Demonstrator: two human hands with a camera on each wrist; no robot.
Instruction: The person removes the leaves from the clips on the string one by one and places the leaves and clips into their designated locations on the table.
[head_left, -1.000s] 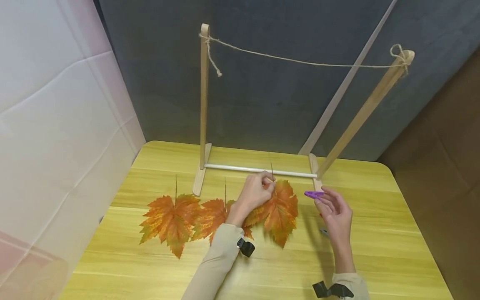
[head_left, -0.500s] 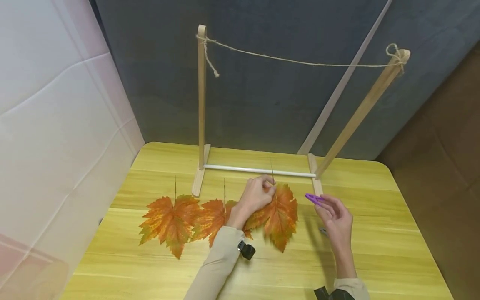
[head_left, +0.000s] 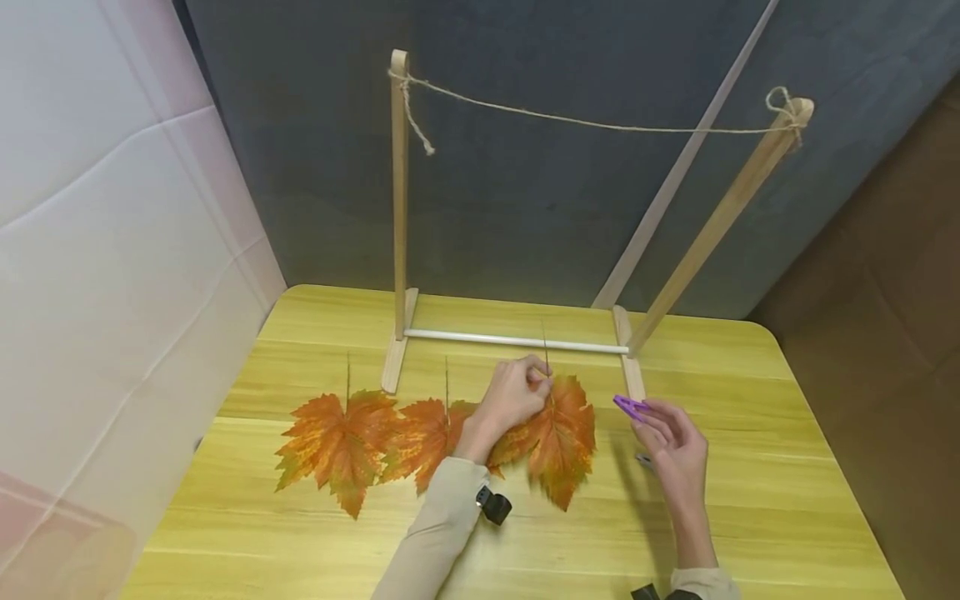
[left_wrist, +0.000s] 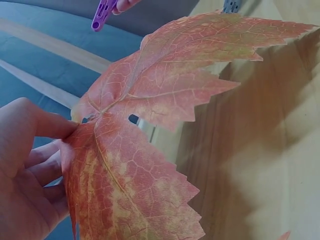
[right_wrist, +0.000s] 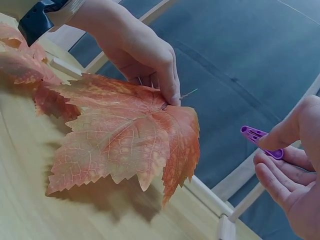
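My left hand (head_left: 516,392) pinches an orange maple leaf (head_left: 561,442) near the base of its thin stem. In the right wrist view that leaf (right_wrist: 120,135) is raised off the table, and its shadow falls below. To the right, my right hand (head_left: 675,446) holds a purple clothespin (head_left: 630,407) between thumb and fingers, its tip pointing left toward the leaf. The clothespin (right_wrist: 262,141) and the leaf are apart. Two more maple leaves lie on the table: one at the left (head_left: 341,446), and a middle leaf (head_left: 423,437) partly hidden by my left forearm.
A wooden stand with a left post (head_left: 400,200), a right post (head_left: 720,225) and a white crossbar (head_left: 510,339) stands at the back. Twine (head_left: 562,119) runs between the post tops. A grey clothespin (left_wrist: 231,6) lies on the table (head_left: 765,500) near my right hand.
The held leaf has come down slightly in the head view. My right hand has lowered a little, and the purple clothespin has tilted in its fingers.
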